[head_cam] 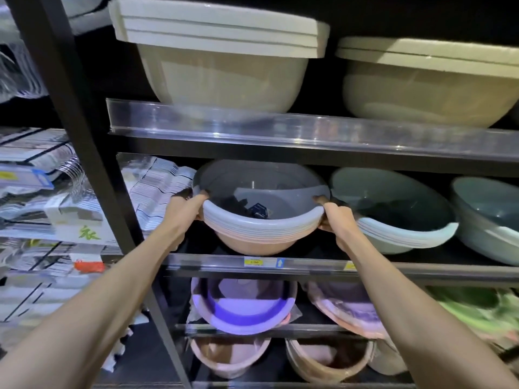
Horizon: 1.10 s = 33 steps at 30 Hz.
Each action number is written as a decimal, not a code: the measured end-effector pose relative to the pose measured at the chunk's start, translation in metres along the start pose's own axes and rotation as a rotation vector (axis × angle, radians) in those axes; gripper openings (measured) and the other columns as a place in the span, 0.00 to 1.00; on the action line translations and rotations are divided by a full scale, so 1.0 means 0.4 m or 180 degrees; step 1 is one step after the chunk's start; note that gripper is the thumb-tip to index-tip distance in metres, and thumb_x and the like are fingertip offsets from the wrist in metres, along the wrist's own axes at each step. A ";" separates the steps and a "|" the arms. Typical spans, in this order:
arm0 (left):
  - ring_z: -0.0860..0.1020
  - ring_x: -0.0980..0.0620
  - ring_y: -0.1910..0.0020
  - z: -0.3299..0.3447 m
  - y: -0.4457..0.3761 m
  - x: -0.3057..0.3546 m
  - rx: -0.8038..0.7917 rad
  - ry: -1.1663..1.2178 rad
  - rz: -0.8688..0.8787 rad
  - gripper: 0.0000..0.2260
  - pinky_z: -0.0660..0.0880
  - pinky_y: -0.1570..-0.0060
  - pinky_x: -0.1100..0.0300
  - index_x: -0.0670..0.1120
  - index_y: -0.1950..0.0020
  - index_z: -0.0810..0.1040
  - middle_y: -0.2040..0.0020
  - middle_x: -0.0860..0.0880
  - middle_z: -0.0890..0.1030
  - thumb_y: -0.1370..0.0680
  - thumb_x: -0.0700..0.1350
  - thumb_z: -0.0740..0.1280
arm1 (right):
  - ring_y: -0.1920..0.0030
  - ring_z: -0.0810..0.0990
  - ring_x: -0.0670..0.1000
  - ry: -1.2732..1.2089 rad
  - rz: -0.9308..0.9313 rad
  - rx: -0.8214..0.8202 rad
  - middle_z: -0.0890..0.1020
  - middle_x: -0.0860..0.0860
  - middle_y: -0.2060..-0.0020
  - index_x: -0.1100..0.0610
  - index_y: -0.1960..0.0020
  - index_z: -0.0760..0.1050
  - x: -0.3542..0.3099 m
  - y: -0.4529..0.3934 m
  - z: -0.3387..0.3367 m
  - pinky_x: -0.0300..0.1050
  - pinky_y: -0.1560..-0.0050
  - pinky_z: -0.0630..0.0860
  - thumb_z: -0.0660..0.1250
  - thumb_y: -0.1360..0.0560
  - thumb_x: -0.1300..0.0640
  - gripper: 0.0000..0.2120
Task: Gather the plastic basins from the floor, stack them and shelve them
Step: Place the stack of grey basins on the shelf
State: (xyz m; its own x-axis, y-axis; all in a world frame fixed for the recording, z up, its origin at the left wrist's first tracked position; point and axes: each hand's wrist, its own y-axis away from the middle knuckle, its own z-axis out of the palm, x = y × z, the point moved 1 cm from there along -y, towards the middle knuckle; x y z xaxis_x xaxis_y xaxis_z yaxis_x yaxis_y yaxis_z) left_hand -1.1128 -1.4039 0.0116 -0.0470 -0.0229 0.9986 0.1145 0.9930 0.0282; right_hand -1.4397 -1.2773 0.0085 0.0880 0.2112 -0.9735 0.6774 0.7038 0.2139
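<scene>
A dark metal shelving unit [84, 141] fills the view, its shelves fronted by clear plastic lips. On the top shelf two stacks of large beige basins [222, 66] are stored. On the middle shelf [309, 266], behind a yellow price label [255, 261], the nested stack of grey and pink basins [261, 220] is held tilted with its mouth toward the camera, its base apparently at or just above the shelf board; contact cannot be confirmed. Just beside it to the right a stack of pale green basins [393, 211] is leaned, nearly touching the held rim. Lower shelves are filled with purple and pink basins [241, 304].

The stack is gripped at opposite sides of the rim. The left hand [186, 204] is curled over the rim, thumb inside and fingers wrapped below. The right hand [332, 217] is closed on the rim likewise, its fingertips hidden behind the edge.

The placing step appears nearly done. If the stack is released while tilted, it could slide forward over the shelf lip. If pushed sideways, the green stack could be knocked, and the right knuckles could be pinched between the two rims.
</scene>
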 end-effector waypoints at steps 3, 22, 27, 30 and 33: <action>0.84 0.42 0.54 0.005 -0.004 -0.007 -0.0014 -0.0021 0.0058 0.21 0.83 0.57 0.49 0.42 0.50 0.83 0.54 0.41 0.86 0.37 0.53 0.70 | 0.46 0.84 0.62 -0.0114 -0.0039 -0.0023 0.84 0.64 0.46 0.68 0.40 0.77 0.015 -0.003 0.001 0.51 0.51 0.84 0.71 0.32 0.51 0.27; 0.84 0.46 0.45 0.000 -0.005 -0.040 -0.0475 0.0230 -0.0008 0.32 0.82 0.50 0.55 0.47 0.40 0.81 0.48 0.46 0.87 0.36 0.66 0.77 | 0.52 0.85 0.52 -0.0051 -0.0482 -0.0421 0.87 0.52 0.47 0.49 0.44 0.80 0.016 -0.008 -0.004 0.41 0.63 0.82 0.68 0.25 0.37 0.18; 0.73 0.56 0.35 -0.051 0.068 -0.111 -0.0751 -0.1526 0.0590 0.46 0.70 0.34 0.54 0.50 0.26 0.68 0.33 0.54 0.73 0.38 0.68 0.75 | 0.43 0.79 0.46 0.1401 -0.0989 -0.0611 0.81 0.45 0.45 0.53 0.38 0.75 0.084 0.053 -0.065 0.45 0.44 0.75 0.73 0.41 0.30 0.39; 0.71 0.55 0.39 -0.013 0.098 -0.110 -0.0552 -0.2106 0.0892 0.47 0.69 0.40 0.56 0.50 0.29 0.68 0.39 0.53 0.71 0.41 0.72 0.73 | 0.42 0.72 0.46 0.2033 -0.1250 -0.0558 0.74 0.46 0.43 0.52 0.38 0.71 0.111 0.084 -0.035 0.45 0.44 0.69 0.73 0.44 0.29 0.42; 0.74 0.53 0.42 0.020 0.108 -0.099 -0.0289 -0.2060 0.0844 0.40 0.73 0.46 0.54 0.49 0.36 0.70 0.41 0.53 0.75 0.39 0.71 0.74 | 0.42 0.72 0.48 0.2069 -0.1372 -0.0388 0.72 0.47 0.45 0.53 0.39 0.70 0.111 0.104 -0.001 0.46 0.45 0.69 0.73 0.44 0.29 0.42</action>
State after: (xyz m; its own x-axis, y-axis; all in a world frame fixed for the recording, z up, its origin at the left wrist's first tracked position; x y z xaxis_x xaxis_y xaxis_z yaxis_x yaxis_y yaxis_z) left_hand -1.1138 -1.3594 -0.0270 -0.5836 0.3201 0.7463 0.2849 0.9413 -0.1809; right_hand -1.4079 -1.2385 -0.0258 -0.6342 0.2304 -0.7381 0.4665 0.8753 -0.1276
